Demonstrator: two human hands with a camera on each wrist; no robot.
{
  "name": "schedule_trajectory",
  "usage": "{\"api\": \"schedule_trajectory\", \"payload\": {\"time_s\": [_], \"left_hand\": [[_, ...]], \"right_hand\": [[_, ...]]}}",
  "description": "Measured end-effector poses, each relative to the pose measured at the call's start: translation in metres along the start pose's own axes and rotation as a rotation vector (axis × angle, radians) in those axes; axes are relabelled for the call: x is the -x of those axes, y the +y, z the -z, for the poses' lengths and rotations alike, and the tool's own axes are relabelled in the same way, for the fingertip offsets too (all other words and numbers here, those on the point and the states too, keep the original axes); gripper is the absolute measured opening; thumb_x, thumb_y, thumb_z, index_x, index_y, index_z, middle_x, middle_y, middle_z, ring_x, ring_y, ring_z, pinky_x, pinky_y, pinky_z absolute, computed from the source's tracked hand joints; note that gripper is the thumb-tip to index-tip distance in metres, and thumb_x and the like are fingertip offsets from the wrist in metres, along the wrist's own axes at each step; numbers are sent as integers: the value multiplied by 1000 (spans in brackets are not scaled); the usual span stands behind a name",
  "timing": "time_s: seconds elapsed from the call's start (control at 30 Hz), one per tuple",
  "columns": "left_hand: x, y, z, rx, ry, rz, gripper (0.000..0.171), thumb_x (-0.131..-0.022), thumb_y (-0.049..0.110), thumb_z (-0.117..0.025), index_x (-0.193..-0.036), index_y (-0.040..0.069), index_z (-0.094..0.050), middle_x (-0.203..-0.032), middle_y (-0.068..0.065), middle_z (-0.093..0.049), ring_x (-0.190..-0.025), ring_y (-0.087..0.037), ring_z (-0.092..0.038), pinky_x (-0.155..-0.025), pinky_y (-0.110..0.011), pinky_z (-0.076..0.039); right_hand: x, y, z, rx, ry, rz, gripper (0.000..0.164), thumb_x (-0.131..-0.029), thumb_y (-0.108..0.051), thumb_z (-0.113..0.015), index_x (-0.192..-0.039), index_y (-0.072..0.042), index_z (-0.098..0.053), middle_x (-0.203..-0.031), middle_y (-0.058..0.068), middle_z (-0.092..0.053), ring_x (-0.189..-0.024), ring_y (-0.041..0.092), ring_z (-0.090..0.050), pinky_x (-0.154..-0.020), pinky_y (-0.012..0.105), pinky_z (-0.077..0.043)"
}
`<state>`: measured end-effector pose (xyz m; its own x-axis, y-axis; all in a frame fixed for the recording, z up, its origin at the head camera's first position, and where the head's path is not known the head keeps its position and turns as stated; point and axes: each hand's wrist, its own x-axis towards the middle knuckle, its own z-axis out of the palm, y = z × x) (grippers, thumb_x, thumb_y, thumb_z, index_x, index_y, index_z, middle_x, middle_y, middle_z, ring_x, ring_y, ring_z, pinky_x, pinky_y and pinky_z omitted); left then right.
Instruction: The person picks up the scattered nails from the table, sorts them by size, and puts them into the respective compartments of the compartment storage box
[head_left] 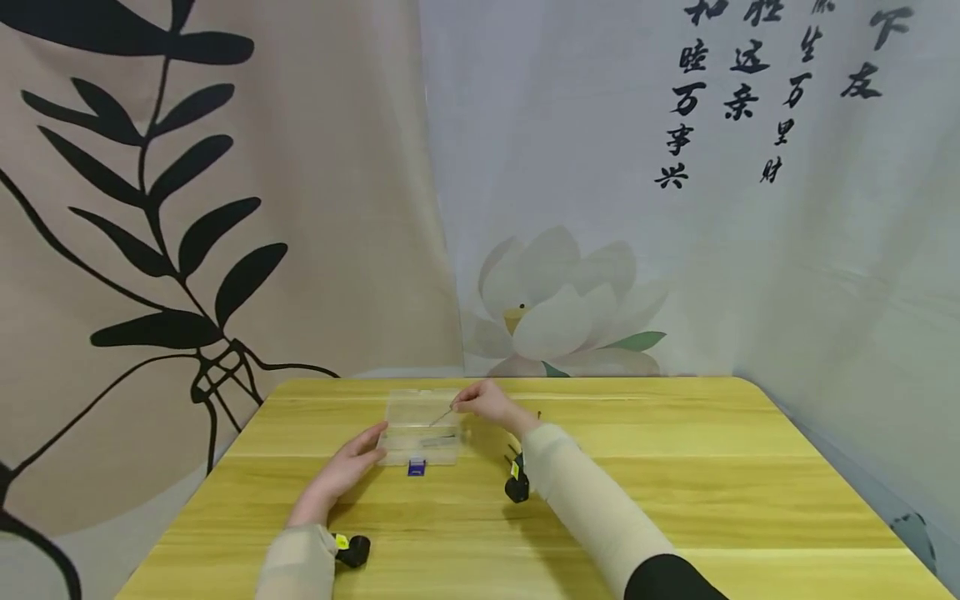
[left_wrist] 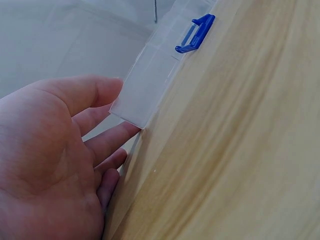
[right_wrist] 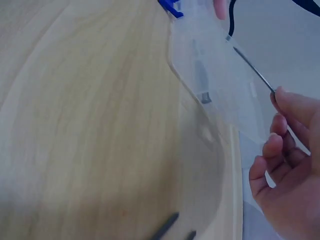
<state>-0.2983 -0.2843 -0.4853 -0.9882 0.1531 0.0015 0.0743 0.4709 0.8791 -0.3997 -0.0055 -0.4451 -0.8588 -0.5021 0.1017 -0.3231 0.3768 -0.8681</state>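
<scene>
A clear plastic box (head_left: pixel 384 457) stands with its lid (head_left: pixel 408 404) raised at the back and a blue latch (head_left: pixel 417 468) at its front. The fingers of my left hand (head_left: pixel 352 467) touch the box's left end; in the left wrist view they lie loosely extended around its corner. My right hand (head_left: pixel 487 402) pinches a slim metal rod (right_wrist: pixel 254 67) between thumb and forefinger, the rod's far end pointing down over the box. A thin grey piece (right_wrist: pixel 202 75) with a darker end shows through the clear plastic.
The wooden table (head_left: pixel 712 475) extends to both sides and in front of the box. A black wrist device (head_left: pixel 352 550) sits at the left sleeve and another (head_left: pixel 517 487) at the right one. Behind the table hangs a printed curtain (head_left: pixel 345 208).
</scene>
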Motion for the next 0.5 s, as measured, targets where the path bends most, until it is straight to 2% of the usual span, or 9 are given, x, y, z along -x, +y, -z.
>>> {"api": "schedule_trajectory", "payload": {"time_s": [0.13,0.33,0.5], "left_hand": [[0,0,-1,-1,3,3,55,-102,18,-49,-153,8,-29,-155,-24,-23,-142,-42,-19,-113,-58,-16],[1,1,-1,3,-2,5,55,-102,17,-49,-153,7,-28,-155,-24,-22,-142,-43,-18,-113,-59,-16],[0,1,0,1,-2,10,56,-102,18,-49,-153,9,-28,-156,-23,-22,-142,-43,-18,-113,-59,-15]], "right_hand": [[-4,5,-8,24,-6,33,14,-91,-9,-67,-97,0,-75,-100,8,-72,-90,14,-64,-81,30,-53],[-9,13,-18,124,-30,72,9,-89,-7,-68,-92,-2,-76,-93,5,-73,-75,5,-60,-64,20,-49],[-8,8,-20,151,-57,61,10,-89,-6,-68,-93,-2,-76,-93,5,-74,-74,5,-60,-65,19,-48]]}}
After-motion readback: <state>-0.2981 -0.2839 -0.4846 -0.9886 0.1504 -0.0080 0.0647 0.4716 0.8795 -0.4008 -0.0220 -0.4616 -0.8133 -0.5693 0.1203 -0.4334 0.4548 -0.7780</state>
